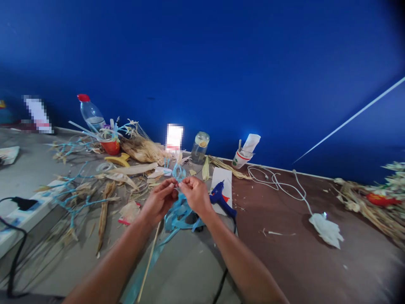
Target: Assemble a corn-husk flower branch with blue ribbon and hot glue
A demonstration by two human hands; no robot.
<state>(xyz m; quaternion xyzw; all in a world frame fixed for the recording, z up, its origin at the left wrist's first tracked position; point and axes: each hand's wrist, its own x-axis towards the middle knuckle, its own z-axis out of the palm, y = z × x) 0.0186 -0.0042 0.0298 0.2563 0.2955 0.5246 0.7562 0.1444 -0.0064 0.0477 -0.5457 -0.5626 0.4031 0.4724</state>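
Observation:
My left hand [160,198] and my right hand [195,194] meet at the middle of the table, fingertips pinched close together. Between them they hold a thin light-blue ribbon [179,220]; a loop of it rises above the fingers, near a small pale dried piece. More of the ribbon lies bunched below the hands and trails toward the front edge. The exact grip point is partly hidden by the fingers. A thin pale stick [151,257] lies under my left wrist. Right of my right hand, a blue glue gun [221,198] rests on a white sheet [223,176].
Dried husks [142,147] and blue-wrapped stems [71,185] spread across the left side. Behind stand a red-capped bottle [90,112], a red pot [110,147], a glass jar [200,147] and a paper cup [242,159]. A power strip [41,207] is at left; white cable [278,183] lies right.

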